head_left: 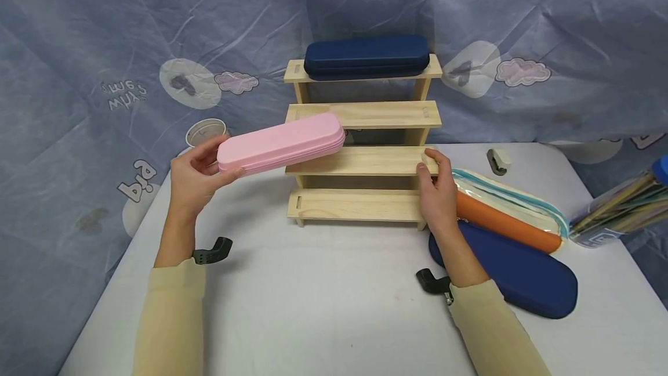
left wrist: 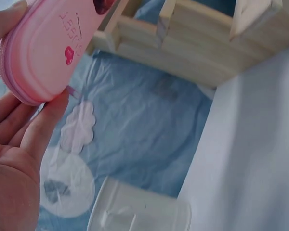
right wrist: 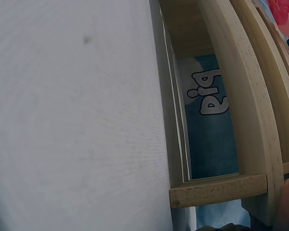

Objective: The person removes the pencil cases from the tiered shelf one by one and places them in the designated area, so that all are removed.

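Note:
A pink zipped pencil case (head_left: 282, 143) is in my left hand (head_left: 190, 176), which holds its left end between thumb and fingers. It hangs tilted in front of the rack's middle tiers, its right end higher. In the left wrist view, the pencil case (left wrist: 43, 57) shows a red heart and lettering on its underside. The stepped wooden rack (head_left: 360, 205) stands on the table. My right hand (head_left: 439, 196) grips the right end of its second board from the bottom. A navy pencil case (head_left: 365, 58) lies on the top board.
Right of the rack lie a clear-and-orange pencil case (head_left: 508, 222) and another navy case (head_left: 527, 274). A small white-and-dark object (head_left: 499, 161) sits behind them. A blue-lidded jar of sticks (head_left: 618, 213) leans at the far right. A white cup (head_left: 205, 130) stands behind my left hand.

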A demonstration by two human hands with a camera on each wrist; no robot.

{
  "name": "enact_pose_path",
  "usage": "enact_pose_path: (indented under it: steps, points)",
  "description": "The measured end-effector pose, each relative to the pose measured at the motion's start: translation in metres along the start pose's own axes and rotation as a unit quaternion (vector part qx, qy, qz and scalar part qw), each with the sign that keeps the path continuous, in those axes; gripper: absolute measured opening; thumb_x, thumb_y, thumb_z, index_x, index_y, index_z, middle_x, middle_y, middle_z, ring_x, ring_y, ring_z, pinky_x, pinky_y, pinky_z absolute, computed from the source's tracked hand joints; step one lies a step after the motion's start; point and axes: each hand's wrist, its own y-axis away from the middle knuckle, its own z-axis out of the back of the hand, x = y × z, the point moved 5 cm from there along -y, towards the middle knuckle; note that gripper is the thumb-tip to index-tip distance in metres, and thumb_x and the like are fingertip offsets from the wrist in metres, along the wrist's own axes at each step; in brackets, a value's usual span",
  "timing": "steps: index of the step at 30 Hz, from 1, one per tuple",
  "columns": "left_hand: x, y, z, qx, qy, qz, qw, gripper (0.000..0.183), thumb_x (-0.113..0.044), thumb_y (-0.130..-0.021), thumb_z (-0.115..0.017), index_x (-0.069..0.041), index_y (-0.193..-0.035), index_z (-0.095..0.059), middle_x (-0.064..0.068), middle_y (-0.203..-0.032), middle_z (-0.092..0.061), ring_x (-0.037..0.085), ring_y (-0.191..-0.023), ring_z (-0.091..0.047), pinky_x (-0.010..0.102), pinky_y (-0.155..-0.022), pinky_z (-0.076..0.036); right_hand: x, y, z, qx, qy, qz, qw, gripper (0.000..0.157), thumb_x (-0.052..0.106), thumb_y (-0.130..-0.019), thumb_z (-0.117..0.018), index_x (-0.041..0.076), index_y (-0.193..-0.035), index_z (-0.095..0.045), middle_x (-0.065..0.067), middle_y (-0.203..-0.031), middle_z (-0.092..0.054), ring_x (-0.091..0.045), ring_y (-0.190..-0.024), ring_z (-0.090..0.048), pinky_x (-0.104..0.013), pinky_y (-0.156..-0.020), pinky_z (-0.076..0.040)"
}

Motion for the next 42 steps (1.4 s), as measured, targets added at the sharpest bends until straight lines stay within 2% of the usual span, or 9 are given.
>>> enact_pose_path:
  steps: [4, 10, 16, 23, 30, 38, 42]
  points:
    - [0.003, 0.007, 0.012, -0.002, 0.009, -0.005, 0.9999, 0.063, 0.014, -0.062, -0.083, 0.002, -0.121, -0.065, 0.019, -0.118, -0.063, 0.026, -0.1, -0.063, 0.027, -0.079, -0.053, -0.001, 0.0, 0.0, 0.003, 0.0, -0.002, 1.0, 0.045, 0.046, -0.099, -0.046, 0.027, -0.14, -0.044, 0.005, -0.146, -0.041, -0.021, -0.119, -0.048, -0.039, -0.088, -0.038]
    - [0.009, 0.019, 0.028, -0.007, 0.034, 0.017, 0.9992, 0.066, 0.02, -0.061, -0.081, 0.009, -0.123, -0.06, 0.019, -0.117, -0.063, 0.025, -0.098, -0.064, 0.027, -0.079, -0.053, -0.001, 0.0, 0.001, 0.0, 0.003, 0.0, 1.0, 0.045, 0.045, -0.099, -0.046, 0.027, -0.14, -0.044, 0.005, -0.147, -0.04, -0.022, -0.121, -0.047, -0.043, -0.092, -0.038]
    - [0.01, 0.03, 0.049, -0.031, 0.052, 0.028, 0.9978, 0.067, 0.025, -0.059, -0.079, 0.013, -0.122, -0.059, 0.018, -0.113, -0.065, 0.024, -0.094, -0.065, 0.026, -0.078, -0.052, 0.001, -0.001, -0.001, 0.002, -0.005, 0.002, 1.0, 0.045, 0.045, -0.099, -0.047, 0.027, -0.14, -0.044, 0.003, -0.146, -0.041, -0.022, -0.12, -0.048, -0.042, -0.092, -0.039]
    - [0.013, 0.04, 0.07, -0.07, 0.031, 0.049, 0.9959, 0.065, 0.021, -0.059, -0.081, 0.008, -0.12, -0.063, 0.015, -0.11, -0.066, 0.023, -0.092, -0.065, 0.024, -0.078, -0.052, 0.001, -0.001, 0.0, -0.003, -0.003, 0.001, 1.0, 0.045, 0.045, -0.099, -0.047, 0.026, -0.14, -0.045, 0.001, -0.145, -0.042, -0.023, -0.119, -0.049, -0.043, -0.093, -0.04]
    - [0.02, 0.049, 0.089, -0.104, 0.056, 0.071, 0.9904, 0.066, 0.025, -0.058, -0.079, 0.011, -0.12, -0.061, 0.015, -0.11, -0.066, 0.023, -0.093, -0.065, 0.026, -0.078, -0.051, 0.001, 0.0, 0.001, -0.006, 0.001, -0.001, 1.0, 0.046, 0.045, -0.099, -0.047, 0.026, -0.14, -0.044, 0.001, -0.145, -0.043, -0.022, -0.12, -0.049, -0.043, -0.094, -0.04]
    - [0.033, 0.057, 0.107, -0.123, 0.052, 0.077, 0.988, 0.065, 0.026, -0.059, -0.078, 0.012, -0.12, -0.061, 0.014, -0.108, -0.067, 0.02, -0.091, -0.068, 0.026, -0.075, -0.052, 0.001, -0.001, 0.001, -0.004, 0.004, -0.002, 1.0, 0.046, 0.046, -0.098, -0.047, 0.027, -0.14, -0.044, 0.0, -0.145, -0.043, -0.024, -0.119, -0.049, -0.044, -0.093, -0.04]
    - [0.04, 0.06, 0.113, -0.125, 0.073, 0.089, 0.9854, 0.067, 0.029, -0.058, -0.076, 0.014, -0.121, -0.059, 0.014, -0.106, -0.068, 0.02, -0.088, -0.069, 0.029, -0.073, -0.052, 0.001, -0.001, 0.001, -0.001, 0.003, -0.004, 1.0, 0.046, 0.046, -0.099, -0.047, 0.027, -0.14, -0.044, 0.001, -0.145, -0.042, -0.024, -0.119, -0.049, -0.044, -0.094, -0.04]
